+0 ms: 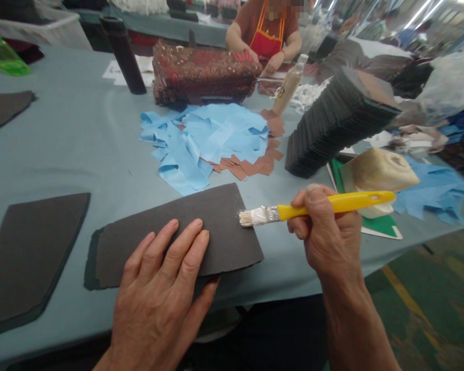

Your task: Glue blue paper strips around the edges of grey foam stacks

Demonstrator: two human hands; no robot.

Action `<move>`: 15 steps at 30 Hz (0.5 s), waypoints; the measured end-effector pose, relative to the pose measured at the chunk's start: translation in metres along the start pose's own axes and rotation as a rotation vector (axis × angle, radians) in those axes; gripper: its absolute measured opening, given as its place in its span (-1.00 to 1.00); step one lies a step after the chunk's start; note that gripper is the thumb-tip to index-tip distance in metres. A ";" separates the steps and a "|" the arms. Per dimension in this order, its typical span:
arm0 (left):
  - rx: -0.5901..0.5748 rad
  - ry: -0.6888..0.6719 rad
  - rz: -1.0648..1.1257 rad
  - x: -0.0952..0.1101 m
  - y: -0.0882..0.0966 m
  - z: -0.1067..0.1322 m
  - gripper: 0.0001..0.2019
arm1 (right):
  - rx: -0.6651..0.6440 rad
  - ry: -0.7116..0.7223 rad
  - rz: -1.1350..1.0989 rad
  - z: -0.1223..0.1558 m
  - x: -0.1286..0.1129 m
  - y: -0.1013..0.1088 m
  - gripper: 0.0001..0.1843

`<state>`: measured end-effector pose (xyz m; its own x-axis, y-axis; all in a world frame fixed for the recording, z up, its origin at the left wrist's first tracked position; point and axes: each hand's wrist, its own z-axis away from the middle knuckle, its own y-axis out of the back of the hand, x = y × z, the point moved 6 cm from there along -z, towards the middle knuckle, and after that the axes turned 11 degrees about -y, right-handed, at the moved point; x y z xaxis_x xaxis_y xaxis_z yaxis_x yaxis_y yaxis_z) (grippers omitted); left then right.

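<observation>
A dark grey flat panel [224, 232], wider at its right end, lies at the table's front edge over a darker layer. Across its middle rests my left hand [162, 278], fingers stretched out on the surface and thumb by the front edge. My right hand [328, 226] grips a yellow-handled paintbrush [340, 202]. Its pale bristles, coated at the base with white stuff, touch the panel near the right end. Behind the panel spreads a loose pile of light blue strips [224, 131], with brown pieces [251, 165] showing under it.
A tall leaning stack of dark panels [332, 121] stands right, behind a cut-open whitish container [379, 175]. More grey panels [31, 252] lie left. Farther back are patterned folded fabric [204, 72], a dark cylinder [123, 54], a bottle [290, 85] and a co-worker in a red apron [269, 31].
</observation>
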<state>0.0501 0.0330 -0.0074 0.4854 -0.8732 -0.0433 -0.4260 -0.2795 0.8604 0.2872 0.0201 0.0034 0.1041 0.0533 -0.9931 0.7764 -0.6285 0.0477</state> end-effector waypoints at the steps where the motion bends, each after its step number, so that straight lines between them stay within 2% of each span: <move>1: 0.000 0.000 -0.002 0.000 0.000 0.000 -0.59 | -0.003 0.000 0.002 0.000 0.000 -0.001 -0.51; 6: -0.001 0.008 -0.004 0.000 0.000 0.001 -0.59 | 0.022 0.017 0.098 -0.003 -0.004 -0.001 -0.51; 15: -0.015 0.014 -0.011 0.000 0.000 -0.001 -0.59 | 0.037 0.020 0.022 0.000 -0.005 -0.002 -0.55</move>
<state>0.0507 0.0331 -0.0071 0.5006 -0.8644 -0.0460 -0.4088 -0.2829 0.8677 0.2850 0.0215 0.0085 0.1339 0.0540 -0.9895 0.7504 -0.6577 0.0656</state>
